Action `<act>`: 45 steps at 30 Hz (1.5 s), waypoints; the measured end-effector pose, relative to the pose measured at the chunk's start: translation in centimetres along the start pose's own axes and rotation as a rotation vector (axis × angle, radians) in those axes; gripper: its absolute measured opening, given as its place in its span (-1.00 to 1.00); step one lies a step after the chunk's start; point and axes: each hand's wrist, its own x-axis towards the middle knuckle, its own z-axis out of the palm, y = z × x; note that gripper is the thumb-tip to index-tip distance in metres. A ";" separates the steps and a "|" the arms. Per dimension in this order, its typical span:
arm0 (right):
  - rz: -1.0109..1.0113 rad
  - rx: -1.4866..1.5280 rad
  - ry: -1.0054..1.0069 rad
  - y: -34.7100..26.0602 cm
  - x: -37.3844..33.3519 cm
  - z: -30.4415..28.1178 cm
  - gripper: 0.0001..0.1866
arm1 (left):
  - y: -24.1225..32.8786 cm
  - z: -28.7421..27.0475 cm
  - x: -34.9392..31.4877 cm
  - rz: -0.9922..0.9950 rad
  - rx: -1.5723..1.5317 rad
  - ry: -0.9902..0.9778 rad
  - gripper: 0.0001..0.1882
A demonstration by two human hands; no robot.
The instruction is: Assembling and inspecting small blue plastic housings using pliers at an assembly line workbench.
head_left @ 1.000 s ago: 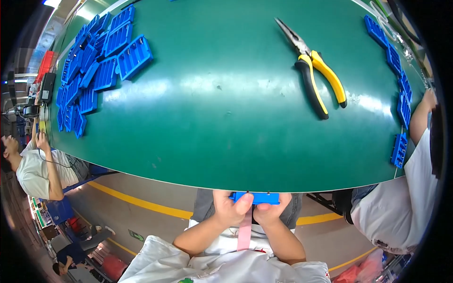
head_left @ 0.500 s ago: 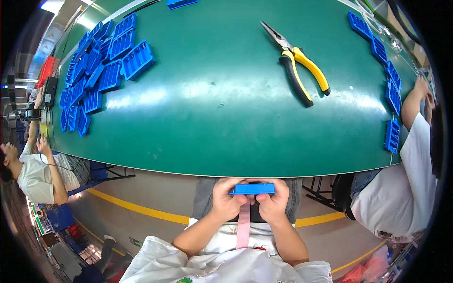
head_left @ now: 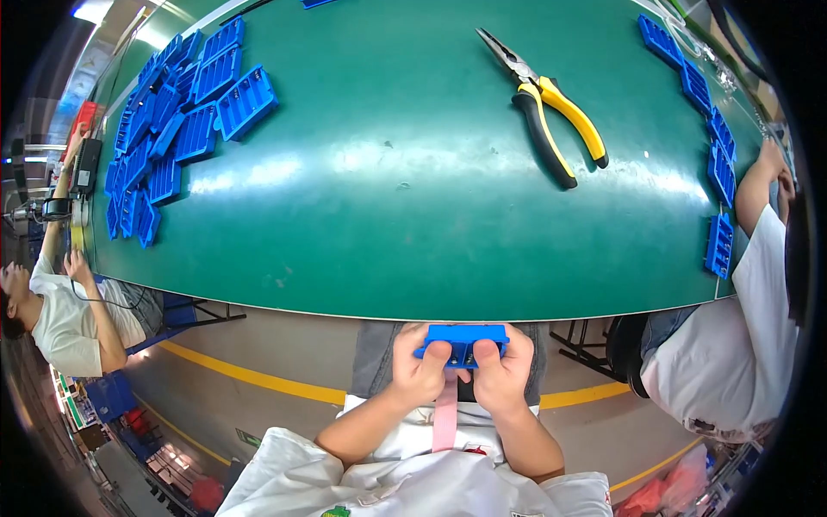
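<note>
Between my two hands, just off the table's near edge, is a blue plastic compartment case [head_left: 466, 333]. My left hand [head_left: 419, 364] grips its left end, and my right hand [head_left: 506, 366] grips its right end. Both thumbs press on the side facing me, where open compartments show with small metal bits inside. My other fingers are mostly hidden behind and under the case. Farther off on the green table [head_left: 362, 233] lie long-nose pliers [head_left: 544, 112] with yellow and black handles, their jaws pointing away to the left.
At the left, a heap of blue cases [head_left: 168, 121] covers the table. More blue cases [head_left: 722, 172] line the right edge. A person in white [head_left: 82, 314] sits at the left beside a black device [head_left: 87, 166]; another person's sleeve [head_left: 758, 276] is at the right.
The blue case has tipped in my hands, so its compartments now face me. My thumbs have moved onto that side. At the left, the other person's arm has reached farther away.
</note>
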 end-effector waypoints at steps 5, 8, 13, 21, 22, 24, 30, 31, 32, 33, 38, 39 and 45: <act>0.005 -0.013 0.043 0.8 0.0 -0.3 -0.63 | 0.1 0.0 0.1 0.018 0.098 0.039 -0.42; 0.026 0.007 0.022 0.8 -0.2 -0.7 -0.61 | -0.8 -0.7 -0.2 0.065 0.229 0.044 -0.46; 0.062 -0.109 0.084 0.8 -0.5 -0.8 -0.63 | -0.3 0.4 0.3 0.102 0.195 0.074 -0.57; 0.279 -0.190 0.210 -2.9 -1.0 1.8 -0.73 | 4.0 3.2 -0.3 -0.218 0.121 0.268 -0.71; 0.354 -0.152 0.270 -3.3 -1.5 1.9 -0.76 | 4.1 3.6 -0.8 -0.249 0.110 0.324 -0.73; 0.447 -0.108 0.340 -3.9 -1.3 2.4 -0.77 | 4.0 4.2 -1.7 -0.320 0.059 0.431 -0.74; 0.474 -0.255 0.283 -2.6 -2.7 0.0 -0.77 | 3.5 4.5 -1.7 -0.463 -0.085 0.368 -0.75; 0.454 -0.252 0.258 -2.6 -2.1 0.1 -0.77 | 3.6 4.5 -1.3 -0.431 -0.082 0.372 -0.75; 0.439 -0.252 0.278 -2.5 -1.9 0.3 -0.77 | 3.7 4.6 -1.1 -0.421 -0.060 0.362 -0.74; 0.422 -0.251 0.298 -2.4 -1.8 0.4 -0.76 | 3.8 4.5 -1.0 -0.410 -0.038 0.352 -0.73; 0.446 -0.292 -0.259 -4.1 0.9 -0.5 -0.81 | 9.3 -1.2 1.2 -0.192 0.404 -0.220 -0.72; 0.444 -0.517 -0.505 -5.7 1.5 -0.4 -0.83 | 11.2 -3.1 1.0 0.035 0.584 -0.280 -0.74; -0.449 -0.832 -0.082 -12.9 5.2 -0.2 -0.81 | 24.1 -14.5 6.1 0.493 0.995 0.569 -0.79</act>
